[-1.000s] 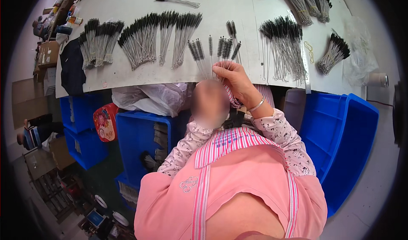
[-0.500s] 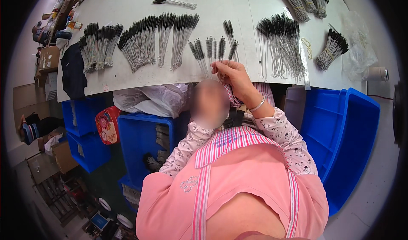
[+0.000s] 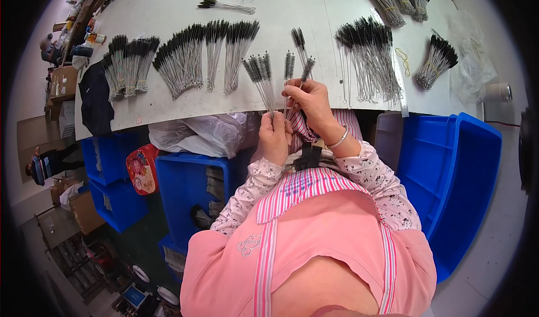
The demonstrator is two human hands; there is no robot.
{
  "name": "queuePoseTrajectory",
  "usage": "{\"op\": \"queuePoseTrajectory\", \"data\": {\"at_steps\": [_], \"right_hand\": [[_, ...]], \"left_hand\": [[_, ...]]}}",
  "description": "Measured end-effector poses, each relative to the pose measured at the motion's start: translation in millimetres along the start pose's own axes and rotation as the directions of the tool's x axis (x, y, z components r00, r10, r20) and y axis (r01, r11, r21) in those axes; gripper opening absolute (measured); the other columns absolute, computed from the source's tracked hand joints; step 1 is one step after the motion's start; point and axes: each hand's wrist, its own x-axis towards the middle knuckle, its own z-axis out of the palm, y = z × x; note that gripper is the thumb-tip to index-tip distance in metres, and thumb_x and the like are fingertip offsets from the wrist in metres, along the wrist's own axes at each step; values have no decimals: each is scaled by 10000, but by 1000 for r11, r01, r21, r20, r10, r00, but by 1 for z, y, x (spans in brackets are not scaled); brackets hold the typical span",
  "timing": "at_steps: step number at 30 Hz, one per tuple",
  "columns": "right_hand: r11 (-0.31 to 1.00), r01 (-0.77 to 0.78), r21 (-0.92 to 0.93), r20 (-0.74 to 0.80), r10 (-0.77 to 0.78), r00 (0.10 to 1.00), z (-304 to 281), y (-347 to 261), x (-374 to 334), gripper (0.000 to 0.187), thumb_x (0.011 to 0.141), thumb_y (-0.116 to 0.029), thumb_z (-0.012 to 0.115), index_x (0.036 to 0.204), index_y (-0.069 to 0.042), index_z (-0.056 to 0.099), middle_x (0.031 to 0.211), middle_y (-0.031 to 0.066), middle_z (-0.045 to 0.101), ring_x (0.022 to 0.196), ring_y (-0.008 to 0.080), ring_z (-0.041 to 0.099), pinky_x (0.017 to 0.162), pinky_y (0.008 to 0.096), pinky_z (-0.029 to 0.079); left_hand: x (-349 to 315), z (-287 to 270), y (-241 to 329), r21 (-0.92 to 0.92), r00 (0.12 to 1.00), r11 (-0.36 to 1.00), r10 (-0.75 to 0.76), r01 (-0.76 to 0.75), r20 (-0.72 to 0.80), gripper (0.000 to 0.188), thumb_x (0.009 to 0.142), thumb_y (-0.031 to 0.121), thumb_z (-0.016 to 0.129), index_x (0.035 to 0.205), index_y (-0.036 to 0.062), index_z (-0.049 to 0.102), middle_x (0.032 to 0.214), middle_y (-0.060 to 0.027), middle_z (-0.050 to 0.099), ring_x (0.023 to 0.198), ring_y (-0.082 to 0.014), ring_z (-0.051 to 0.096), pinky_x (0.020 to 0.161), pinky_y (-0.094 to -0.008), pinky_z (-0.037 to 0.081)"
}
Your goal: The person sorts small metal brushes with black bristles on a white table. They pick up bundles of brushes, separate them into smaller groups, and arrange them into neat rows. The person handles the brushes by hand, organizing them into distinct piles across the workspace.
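Observation:
My left hand (image 3: 274, 140) is closed at the table's front edge around the wire stems of several straw brushes (image 3: 260, 70), whose black bristle heads fan upward. Just right of it and a little higher, my right hand (image 3: 310, 99) pinches the stem of a straw brush (image 3: 289, 67) between thumb and fingers. One more brush head (image 3: 307, 69) sticks up above my right hand; whether that hand holds it I cannot tell. A couple of brushes (image 3: 299, 39) lie on the table just beyond. Where the stems run between my fingers, they are hidden.
On the white table (image 3: 314, 14) lie rows of brush bundles (image 3: 182, 58) to the left and a large pile (image 3: 368, 58) to the right, beside a metal ruler (image 3: 402, 87). Rubber bands (image 3: 403, 61) lie near it. Blue bins (image 3: 457, 188) flank me on both sides.
My left hand's brushes have moved slightly left, with more heads gathered among them. A single head now stands upright by my right hand, where two stood before.

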Motion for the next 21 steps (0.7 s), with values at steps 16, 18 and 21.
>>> {"op": "queuePoseTrajectory", "data": {"at_steps": [16,18,21], "right_hand": [[998,-15,57,103,9,995,-6,0,3,154,791,-150,611,877,-23,604,774,22,605,713,84,555,645,229,422],[992,-32,120,144,14,990,-7,0,4,172,799,-158,604,905,-22,606,823,31,613,753,89,554,674,235,419],[981,-17,191,215,-25,976,-6,-3,2,236,818,-174,604,985,-7,604,920,65,624,813,112,564,709,244,427]], "left_hand": [[1,2,0,36,998,998,57,-58,16,173,949,228,474,855,88,437,571,-2,475,382,-40,363,334,-181,272],[2,2,1,61,997,995,77,-79,19,179,946,230,481,850,87,437,570,-2,478,389,-40,373,342,-179,282],[2,5,5,54,994,993,98,-101,41,191,937,245,501,849,86,443,572,-1,481,404,-41,383,356,-180,293]]}}
